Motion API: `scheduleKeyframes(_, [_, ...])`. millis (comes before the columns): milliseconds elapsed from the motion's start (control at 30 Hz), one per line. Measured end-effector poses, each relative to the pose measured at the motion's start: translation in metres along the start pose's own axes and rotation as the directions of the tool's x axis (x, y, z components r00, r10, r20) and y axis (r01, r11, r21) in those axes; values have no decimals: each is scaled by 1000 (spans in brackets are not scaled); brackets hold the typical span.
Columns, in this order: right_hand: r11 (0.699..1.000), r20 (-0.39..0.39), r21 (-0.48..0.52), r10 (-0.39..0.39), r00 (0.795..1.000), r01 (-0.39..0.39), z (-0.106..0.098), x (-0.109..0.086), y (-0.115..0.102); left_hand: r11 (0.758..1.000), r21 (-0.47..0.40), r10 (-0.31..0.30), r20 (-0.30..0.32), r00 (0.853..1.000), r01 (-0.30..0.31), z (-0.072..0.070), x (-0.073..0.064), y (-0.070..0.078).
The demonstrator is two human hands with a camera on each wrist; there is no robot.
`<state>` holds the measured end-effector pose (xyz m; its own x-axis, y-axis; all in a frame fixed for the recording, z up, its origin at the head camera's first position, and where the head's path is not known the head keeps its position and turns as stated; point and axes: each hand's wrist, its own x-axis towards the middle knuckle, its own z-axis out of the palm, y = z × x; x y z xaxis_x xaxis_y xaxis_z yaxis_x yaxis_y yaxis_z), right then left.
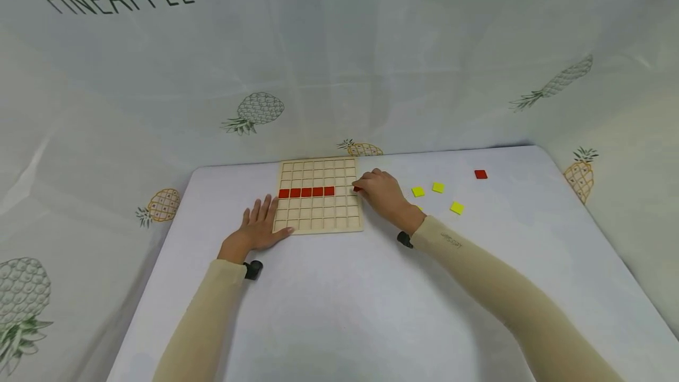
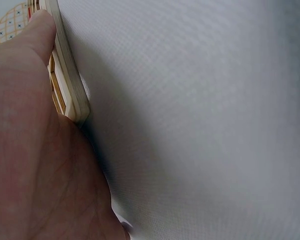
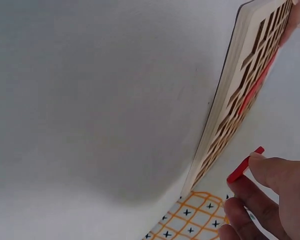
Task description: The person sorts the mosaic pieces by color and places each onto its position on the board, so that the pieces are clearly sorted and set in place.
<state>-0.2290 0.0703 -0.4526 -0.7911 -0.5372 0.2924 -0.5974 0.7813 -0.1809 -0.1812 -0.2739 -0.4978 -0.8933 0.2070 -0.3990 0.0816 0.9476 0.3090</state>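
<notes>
A square wooden grid board lies on the white table, with a row of several red square tiles set across its middle from the left side. My left hand rests at the board's lower left corner, fingers spread along the left edge and thumb on the near edge. Between thumb and fingertip, my right hand pinches one red tile by the board's right edge, level with the red row. In the right wrist view that tile is tilted and held above the board's surface.
Several yellow tiles lie scattered right of the board, one partly hidden by the right wrist. Farther right is a loose red tile. A pineapple-print cloth hangs behind the table.
</notes>
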Motion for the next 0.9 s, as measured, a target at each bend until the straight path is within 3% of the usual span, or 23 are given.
scheduleKeyframes(267, [999,43,29,-15,999,14,9,14,-10,1000,6,0,2,1000,0,-1,2,0])
scheduleKeyframes(900, [999,158,-31,-14,987,19,25,35,-17,1000,9,-10,3,1000,10,1,-1,-1])
